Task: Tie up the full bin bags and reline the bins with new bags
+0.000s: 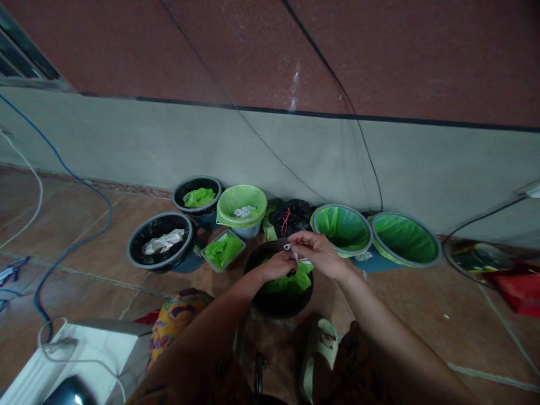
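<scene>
Both hands are over a dark round bin [291, 306] that stands between my feet. A crumpled bright green plastic bag [295, 281] lies in it and rises toward my fingers. My left hand [278, 265] is closed in a pinch at the bag's white drawstring [295, 256]. Just to its right, my right hand [318, 253] has its thumb and fingers together on a small white loop of that drawstring. The fingertips partly cover one another, so the exact grip is hard to see.
Green-lined bins [407, 239] stand on the right by the wall, beside a tied black bag [291, 218]. Bins with black liners [160, 242], a white-green bucket [242, 205] and a square tub [223, 251] stand left. A white box [97, 349] and blue cable [67, 247] lie further left.
</scene>
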`<state>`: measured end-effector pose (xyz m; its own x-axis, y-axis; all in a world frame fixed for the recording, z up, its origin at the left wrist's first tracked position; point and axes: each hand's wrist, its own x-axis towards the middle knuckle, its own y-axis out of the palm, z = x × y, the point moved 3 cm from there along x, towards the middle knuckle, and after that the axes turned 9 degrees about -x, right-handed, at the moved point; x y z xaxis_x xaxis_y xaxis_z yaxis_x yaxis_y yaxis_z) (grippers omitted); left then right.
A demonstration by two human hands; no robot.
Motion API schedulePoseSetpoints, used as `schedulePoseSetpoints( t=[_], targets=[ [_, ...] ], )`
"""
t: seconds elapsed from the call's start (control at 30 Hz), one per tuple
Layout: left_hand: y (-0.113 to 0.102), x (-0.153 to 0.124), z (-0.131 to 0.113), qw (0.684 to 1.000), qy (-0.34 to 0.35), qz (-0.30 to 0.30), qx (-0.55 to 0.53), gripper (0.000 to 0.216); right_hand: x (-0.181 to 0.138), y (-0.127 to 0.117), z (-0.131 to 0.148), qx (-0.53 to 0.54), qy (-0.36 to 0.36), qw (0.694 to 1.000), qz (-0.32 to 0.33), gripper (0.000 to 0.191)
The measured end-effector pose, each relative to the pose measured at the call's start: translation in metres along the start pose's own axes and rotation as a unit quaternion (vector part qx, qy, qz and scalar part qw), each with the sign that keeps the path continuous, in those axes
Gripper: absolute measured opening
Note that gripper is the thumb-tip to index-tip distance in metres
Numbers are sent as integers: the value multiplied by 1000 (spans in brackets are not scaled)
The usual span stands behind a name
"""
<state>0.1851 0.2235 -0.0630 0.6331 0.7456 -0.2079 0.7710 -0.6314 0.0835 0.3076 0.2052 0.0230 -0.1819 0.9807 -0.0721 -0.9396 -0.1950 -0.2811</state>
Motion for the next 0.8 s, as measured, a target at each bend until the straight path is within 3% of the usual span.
schedulePoseSetpoints(
  t=[0.13, 0.33, 0.43, 0.57, 0.7, 0.8],
  targets=[
    [0, -8, -3, 997, -32, 74, -10, 12, 14, -9, -16, 10, -2, 998, -55, 31],
    [-8, -9, -4, 998, -22, 26, -58, 37, 13, -16, -42, -127, 41, 984, -114, 48],
    [-11, -5, 0, 991, -47, -43, -121, 33, 7, -12, -46, -251, 62, 963, -78, 51],
    [-16, -1, 7, 976, -79, -131, -154, 31, 1, -9, -41, -398, 50, 916, -29, 18],
    [-24, -2, 6, 979, -59, -157, -119, 30, -2, -3, -30, -378, -8, 925, 40, 25],
    [-30, -3, 0, 992, -39, -121, -12, 22, -5, 2, -27, -343, -46, 932, 109, 28]
  ],
)
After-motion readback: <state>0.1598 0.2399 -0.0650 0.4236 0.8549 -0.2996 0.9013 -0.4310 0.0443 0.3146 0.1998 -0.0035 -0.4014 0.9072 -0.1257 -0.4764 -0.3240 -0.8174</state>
